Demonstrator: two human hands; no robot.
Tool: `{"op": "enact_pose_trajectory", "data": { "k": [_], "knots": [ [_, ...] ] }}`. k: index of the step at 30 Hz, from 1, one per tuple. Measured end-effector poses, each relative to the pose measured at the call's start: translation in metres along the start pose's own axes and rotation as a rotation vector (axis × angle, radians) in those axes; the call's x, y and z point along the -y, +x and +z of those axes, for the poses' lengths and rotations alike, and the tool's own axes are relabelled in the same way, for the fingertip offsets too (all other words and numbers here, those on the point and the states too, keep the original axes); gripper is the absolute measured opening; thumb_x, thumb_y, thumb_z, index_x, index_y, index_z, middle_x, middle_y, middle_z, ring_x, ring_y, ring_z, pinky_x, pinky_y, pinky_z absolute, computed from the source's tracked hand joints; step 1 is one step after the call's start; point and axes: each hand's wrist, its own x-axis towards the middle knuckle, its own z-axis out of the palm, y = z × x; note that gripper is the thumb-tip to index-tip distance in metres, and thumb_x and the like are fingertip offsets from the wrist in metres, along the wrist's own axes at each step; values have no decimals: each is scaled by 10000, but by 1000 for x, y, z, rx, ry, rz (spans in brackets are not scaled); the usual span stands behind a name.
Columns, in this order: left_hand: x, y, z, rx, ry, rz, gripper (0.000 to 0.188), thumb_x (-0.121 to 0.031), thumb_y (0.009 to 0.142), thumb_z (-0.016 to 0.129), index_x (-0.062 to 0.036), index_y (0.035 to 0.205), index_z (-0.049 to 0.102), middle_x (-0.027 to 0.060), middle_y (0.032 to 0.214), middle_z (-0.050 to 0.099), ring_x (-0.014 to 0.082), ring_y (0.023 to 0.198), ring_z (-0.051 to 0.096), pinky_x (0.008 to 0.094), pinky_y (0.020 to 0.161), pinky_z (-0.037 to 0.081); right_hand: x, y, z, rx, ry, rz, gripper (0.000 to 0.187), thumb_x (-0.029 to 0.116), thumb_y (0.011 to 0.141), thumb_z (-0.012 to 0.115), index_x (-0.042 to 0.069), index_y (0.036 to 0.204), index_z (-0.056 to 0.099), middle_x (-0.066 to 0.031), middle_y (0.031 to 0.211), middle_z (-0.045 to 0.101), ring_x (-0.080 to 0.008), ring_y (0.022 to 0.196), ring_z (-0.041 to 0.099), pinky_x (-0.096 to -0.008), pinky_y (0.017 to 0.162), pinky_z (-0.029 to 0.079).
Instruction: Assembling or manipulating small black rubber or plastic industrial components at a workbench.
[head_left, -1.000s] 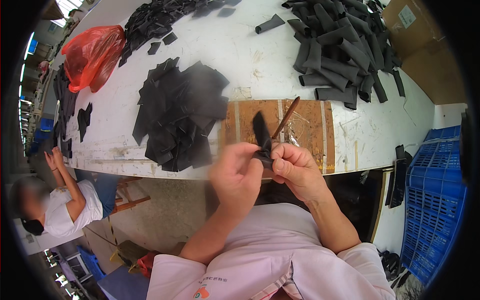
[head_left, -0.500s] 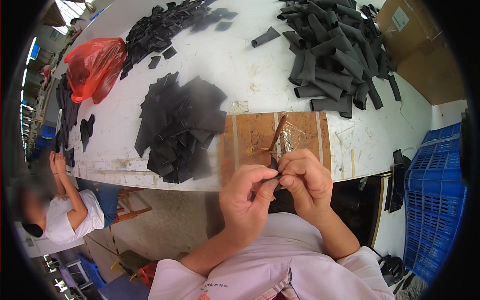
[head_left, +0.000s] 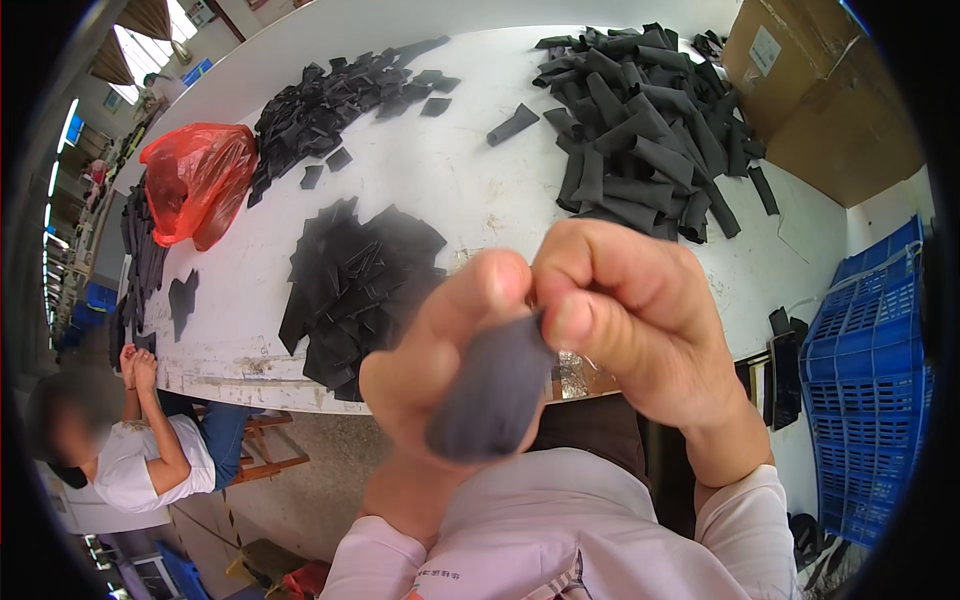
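A dark grey fabric piece (head_left: 490, 390), tapering to a narrow upper end, hangs in front of my chest, raised close to the camera. My right hand (head_left: 640, 320) pinches its top corner between thumb and curled forefinger. Behind the fabric, my left hand (head_left: 410, 365) is closed around it, blurred, with most of its fingers hidden. Left of my hands lies a heap of flat black fabric pieces (head_left: 350, 290) on the white table (head_left: 450, 170). Beyond my right hand is a pile of rolled black fabric tubes (head_left: 640, 150).
Small black scraps (head_left: 330, 110) spread along the far side, beside a red plastic bag (head_left: 205, 185). A cardboard box (head_left: 820, 110) stands at the far right, with a blue plastic crate (head_left: 865, 390) nearer. At the left sits another person (head_left: 150, 450) in a white shirt.
Both hands have risen toward the camera from the table's front edge, bringing the fabric piece into plain sight. The view has shifted a little; the hands now cover most of the brown board.
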Motion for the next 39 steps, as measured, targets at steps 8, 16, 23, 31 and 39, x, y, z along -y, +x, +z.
{"op": "enact_pose_trajectory", "data": {
  "k": [8,16,23,31,39],
  "knots": [
    [-8,2,-95,-518,-239,-220,232,-37,847,389,51,1034,493,110,782,599,23,302,317,167,277,227,-103,-22,-29,-76,434,596,243,240,845,553,52,695,514,16,580,428,-60,516,345,-189,470,284],
    [-12,3,-63,-234,-440,-160,306,26,791,412,62,1092,455,127,830,592,35,300,316,172,271,216,-74,1,-24,5,227,436,279,259,852,547,39,686,505,20,564,410,-58,514,329,-195,477,292],
    [-2,-13,-85,-475,758,-61,333,-91,842,520,27,1142,436,68,838,583,48,512,474,164,415,337,-129,-21,-30,-10,423,504,275,277,853,542,34,726,526,21,598,444,-71,533,384,-198,489,338],
    [-3,2,-63,-196,1412,357,129,-19,827,530,29,936,579,75,960,581,108,822,545,227,732,429,-91,-14,-19,-165,-410,-2,307,299,823,555,3,750,515,-45,589,477,-135,556,494,-270,476,384],
    [3,-13,-85,-330,1108,312,144,-48,823,552,30,944,553,126,932,590,175,849,549,298,786,444,-98,-23,-27,76,-992,-177,193,187,710,645,32,692,532,-88,630,520,-262,550,523,-346,458,404]
  ]
}}
